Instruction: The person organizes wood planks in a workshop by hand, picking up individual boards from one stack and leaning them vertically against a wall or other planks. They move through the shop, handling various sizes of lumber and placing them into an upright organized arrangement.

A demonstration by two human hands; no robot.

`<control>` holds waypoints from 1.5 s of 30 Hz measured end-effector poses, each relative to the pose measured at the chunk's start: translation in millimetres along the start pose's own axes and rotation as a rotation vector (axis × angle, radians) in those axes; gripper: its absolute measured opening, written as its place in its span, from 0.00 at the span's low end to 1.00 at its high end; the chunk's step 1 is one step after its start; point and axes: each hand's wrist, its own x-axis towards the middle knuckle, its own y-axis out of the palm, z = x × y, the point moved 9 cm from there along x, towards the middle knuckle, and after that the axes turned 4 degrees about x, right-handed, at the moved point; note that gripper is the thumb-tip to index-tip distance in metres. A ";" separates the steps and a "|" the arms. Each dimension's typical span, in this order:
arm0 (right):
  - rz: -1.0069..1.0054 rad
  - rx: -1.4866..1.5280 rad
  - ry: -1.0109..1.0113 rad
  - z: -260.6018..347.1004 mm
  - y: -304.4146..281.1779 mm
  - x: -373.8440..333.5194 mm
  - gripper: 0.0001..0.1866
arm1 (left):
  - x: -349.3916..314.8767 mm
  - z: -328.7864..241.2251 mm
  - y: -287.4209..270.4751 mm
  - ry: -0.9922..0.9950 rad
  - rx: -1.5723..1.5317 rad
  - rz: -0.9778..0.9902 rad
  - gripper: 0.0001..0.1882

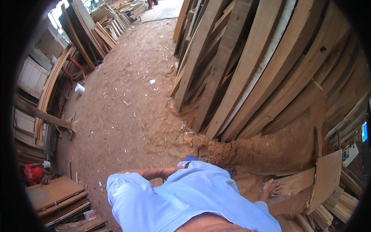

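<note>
A light blue shirt is worn by the person, plain and without pattern. The right hand is laid on a reddish-brown board, whose grain is streaked in darker lines. Leaning planks on the right are coloured from pale tan to grey-brown, with 1 whitish edge among them. The sawdust heap is seen in orange-tan, the dirt floor in dull brown flecked with pale chips. A white cup lies at far left. A red garment is worn by another person at near left.
</note>
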 end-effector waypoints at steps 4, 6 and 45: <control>0.051 -0.034 0.038 2.8 -6.4 -5.3 0.37 | 2.3 0.5 -3.8 -0.001 0.016 0.006 0.46; 0.043 -0.027 0.040 -4.3 0.1 -1.5 0.37 | 3.2 3.5 -5.1 -0.005 0.025 0.011 0.46; -0.047 -0.005 0.093 5.3 -20.4 -13.9 0.37 | -23.5 -724.1 71.3 0.990 1.106 -1.359 0.62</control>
